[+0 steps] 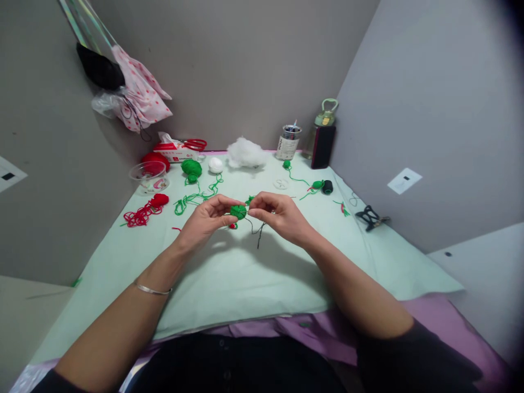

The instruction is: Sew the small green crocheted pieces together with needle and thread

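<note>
My left hand [208, 217] pinches a small round green crocheted piece [238, 212] between thumb and fingers, above the middle of the table. Close beside it, my right hand [278, 215] is closed in a pinch on a thin needle, whose end meets the green piece. Dark thread [258, 236] hangs in loose strands below the right fingers. Under and behind the hands lie another bit of green yarn work [249, 200] and a small red and green piece [233, 225], both partly hidden.
Red yarn [139, 214], a plastic tub [149, 183], a green yarn ball [191, 168], a white ball [215, 165] and stuffing [246, 154] lie left and back. Rightward are a pen jar [289, 143], phone [323, 147], bottle [326, 115], black spool [327, 187] and black clip [370, 218].
</note>
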A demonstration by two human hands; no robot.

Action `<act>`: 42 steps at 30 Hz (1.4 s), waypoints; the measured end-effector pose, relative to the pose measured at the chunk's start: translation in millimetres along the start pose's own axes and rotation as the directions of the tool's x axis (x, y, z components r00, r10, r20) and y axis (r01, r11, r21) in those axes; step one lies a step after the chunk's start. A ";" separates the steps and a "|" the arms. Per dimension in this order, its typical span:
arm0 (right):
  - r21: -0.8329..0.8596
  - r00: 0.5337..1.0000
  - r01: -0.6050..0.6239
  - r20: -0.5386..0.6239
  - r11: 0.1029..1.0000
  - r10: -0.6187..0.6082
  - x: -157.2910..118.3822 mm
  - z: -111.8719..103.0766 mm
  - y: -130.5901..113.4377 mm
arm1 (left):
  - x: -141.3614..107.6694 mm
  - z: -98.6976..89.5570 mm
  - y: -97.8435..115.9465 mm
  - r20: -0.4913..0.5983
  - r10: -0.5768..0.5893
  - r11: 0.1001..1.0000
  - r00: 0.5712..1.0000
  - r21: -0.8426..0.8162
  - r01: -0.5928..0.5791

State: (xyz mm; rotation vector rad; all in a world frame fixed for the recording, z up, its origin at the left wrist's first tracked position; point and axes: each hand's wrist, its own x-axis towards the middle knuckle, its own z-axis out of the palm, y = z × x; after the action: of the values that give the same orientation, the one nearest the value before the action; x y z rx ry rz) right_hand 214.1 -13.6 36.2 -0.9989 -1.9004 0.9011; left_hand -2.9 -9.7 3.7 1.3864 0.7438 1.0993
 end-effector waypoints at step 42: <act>0.532 0.972 -0.042 -0.174 0.846 0.158 11.4 -33.3 4.2 | 0.6 3.1 -5.7 -0.127 -0.055 0.990 0.990 0.121 0.070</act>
State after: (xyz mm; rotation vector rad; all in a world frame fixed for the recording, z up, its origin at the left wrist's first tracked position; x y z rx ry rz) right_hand 240.2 5.5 50.7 -0.8191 -1.3189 1.2396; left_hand 1.1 -9.6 -1.5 1.3994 0.9533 1.1118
